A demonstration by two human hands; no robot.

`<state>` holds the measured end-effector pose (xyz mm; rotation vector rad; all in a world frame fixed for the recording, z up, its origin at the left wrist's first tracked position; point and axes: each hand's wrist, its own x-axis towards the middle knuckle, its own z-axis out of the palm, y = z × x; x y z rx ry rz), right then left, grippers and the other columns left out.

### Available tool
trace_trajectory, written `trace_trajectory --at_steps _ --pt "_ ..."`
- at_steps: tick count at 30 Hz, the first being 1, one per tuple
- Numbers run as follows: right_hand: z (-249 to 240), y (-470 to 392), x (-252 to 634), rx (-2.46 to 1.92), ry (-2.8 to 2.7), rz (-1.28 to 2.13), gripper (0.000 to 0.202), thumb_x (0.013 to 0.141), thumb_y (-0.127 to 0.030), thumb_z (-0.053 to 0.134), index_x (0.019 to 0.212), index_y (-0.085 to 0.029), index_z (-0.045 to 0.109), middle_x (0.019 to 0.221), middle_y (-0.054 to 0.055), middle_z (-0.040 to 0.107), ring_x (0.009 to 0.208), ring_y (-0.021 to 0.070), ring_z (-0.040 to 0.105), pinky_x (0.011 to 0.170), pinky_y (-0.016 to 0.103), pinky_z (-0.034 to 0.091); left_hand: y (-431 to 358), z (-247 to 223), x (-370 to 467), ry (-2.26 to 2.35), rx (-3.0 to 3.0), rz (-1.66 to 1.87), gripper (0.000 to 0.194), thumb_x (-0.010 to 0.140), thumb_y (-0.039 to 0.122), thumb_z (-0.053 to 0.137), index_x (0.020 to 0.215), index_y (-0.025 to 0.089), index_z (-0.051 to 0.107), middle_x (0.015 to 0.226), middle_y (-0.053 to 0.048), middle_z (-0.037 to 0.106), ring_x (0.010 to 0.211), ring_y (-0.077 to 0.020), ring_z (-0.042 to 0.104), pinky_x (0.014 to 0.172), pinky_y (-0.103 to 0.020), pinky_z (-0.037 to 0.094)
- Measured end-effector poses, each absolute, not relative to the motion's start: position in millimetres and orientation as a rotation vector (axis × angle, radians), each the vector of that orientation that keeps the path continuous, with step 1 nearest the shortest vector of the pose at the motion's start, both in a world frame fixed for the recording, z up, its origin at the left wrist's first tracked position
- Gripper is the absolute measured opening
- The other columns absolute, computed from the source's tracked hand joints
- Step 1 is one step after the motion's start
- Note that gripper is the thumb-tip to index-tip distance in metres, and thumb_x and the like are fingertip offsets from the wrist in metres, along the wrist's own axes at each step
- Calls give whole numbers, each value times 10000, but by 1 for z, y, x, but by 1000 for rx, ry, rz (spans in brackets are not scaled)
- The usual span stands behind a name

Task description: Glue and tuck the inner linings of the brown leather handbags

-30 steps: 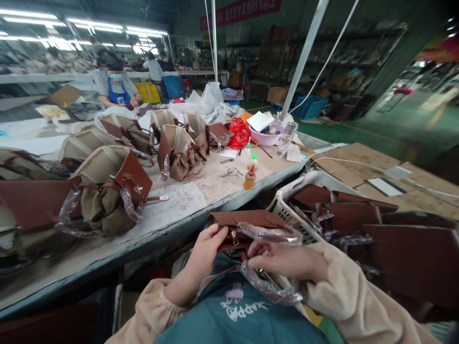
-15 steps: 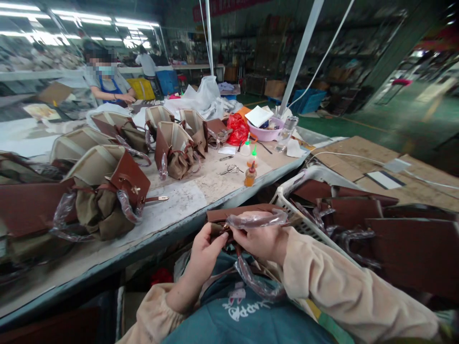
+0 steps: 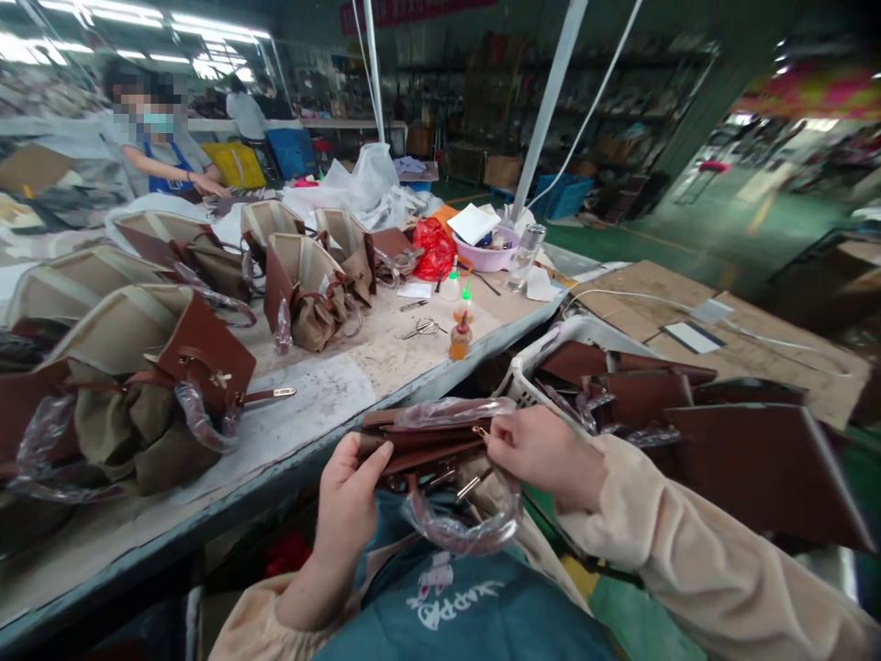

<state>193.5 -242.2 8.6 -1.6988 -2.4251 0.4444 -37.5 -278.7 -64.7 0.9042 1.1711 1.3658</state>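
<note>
A brown handbag (image 3: pixel 419 462) is held at my lap, below the table's front edge, its top facing me. Clear plastic film wraps its two handles (image 3: pixel 474 532). My left hand (image 3: pixel 348 500) grips the bag's left end, thumb on top and fingers hidden behind. At the bag's right end the fingers of my right hand (image 3: pixel 543 450) are pinched together on a small gold-coloured metal pull (image 3: pixel 480 431), which looks like a zipper's. A silver bar-shaped metal fitting (image 3: pixel 468 488) hangs at the near side, over the tan fabric.
Several similar bags (image 3: pixel 303 303) stand open on the table (image 3: pixel 344 381) at left. Scissors (image 3: pixel 425 327), a bottle of amber liquid (image 3: pixel 461 338) and a lilac basin (image 3: pixel 488 255) are there too. At right, a white crate (image 3: pixel 527 367) holds brown bags. A co-worker (image 3: pixel 158 151) stands across the table.
My right hand has moved from the bag's left part, beside my left hand, to its right end. The gold-coloured pull now shows at its fingertips. The view has turned slightly right.
</note>
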Motion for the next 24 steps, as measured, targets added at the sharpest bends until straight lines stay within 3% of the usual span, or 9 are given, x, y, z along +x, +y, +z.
trace_trajectory --at_steps 8,13,16,18,20,22,24 --pt "-8 -257 257 -1939 -2181 402 240 777 -246 471 563 -180 557 512 -26 534 506 103 482 516 228 300 -275 -58 -41 1193 789 1316 154 761 278 640 864 178 585 889 -12 661 826 -183 610 769 -299 485" --pt "-20 -264 277 -1933 -2073 618 246 781 -271 474 571 -178 562 518 -37 517 519 101 482 509 223 296 -279 -45 -47 1235 653 1276 226 696 312 688 835 193 556 835 -5 657 760 -200 620 653 -289 503" --pt "-32 -262 282 -1939 -2020 639 253 762 -284 506 535 -174 533 494 -39 466 506 101 439 510 239 278 -288 -45 -51 1293 732 1207 250 672 327 717 803 174 568 845 -10 655 745 -176 610 638 -236 484" --pt "-46 -256 285 -1825 -1940 849 268 767 -332 533 550 -174 519 507 -39 456 521 103 434 512 238 290 -295 -49 -54 1335 792 1156 259 661 326 733 795 170 575 825 -7 654 740 -166 605 654 -220 477" --pt "-65 -250 287 -1655 -1709 1168 268 785 -421 541 666 -180 550 590 -32 507 584 115 481 539 227 346 -303 -53 -56 1349 819 1064 252 656 311 743 791 167 585 786 -4 651 711 -153 599 651 -211 472" --pt "-86 -244 285 -1522 -1387 1399 308 806 -498 517 887 -207 575 797 -1 590 750 143 556 616 237 426 -310 -56 -56 1313 770 989 255 656 298 743 821 169 597 782 -8 656 694 -154 602 638 -217 474" --pt "-106 -241 274 -1457 -1190 1535 384 814 -533 503 1075 -255 546 1014 29 600 931 181 569 695 287 475 -314 -54 -55 1220 640 945 348 662 298 731 963 182 603 852 -30 670 741 -185 624 664 -253 489"
